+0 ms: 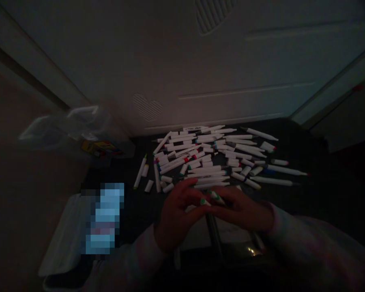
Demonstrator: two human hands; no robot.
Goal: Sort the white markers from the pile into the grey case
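In the dim head view, my left hand (182,213) and my right hand (241,207) meet in front of a heap of white markers (197,160). Pinched in the left fingers is a small white marker cap (205,202) with a green end. My right fingers close around another white marker cap (217,197) with green on it. The two caps are close together, and whether they touch is hard to see. Around the heap lie uncapped markers and several loose caps, among them a white cap (149,186) near a green-tipped marker (140,172).
A blurred-out lit screen (105,219) lies at the left, beside a pale flat case (65,233). Behind it stands a clear plastic container (88,121) with a colourful box (101,148). A pale panel (200,69) with striped hearts rises behind the markers. Pale sheets (197,235) lie below my hands.
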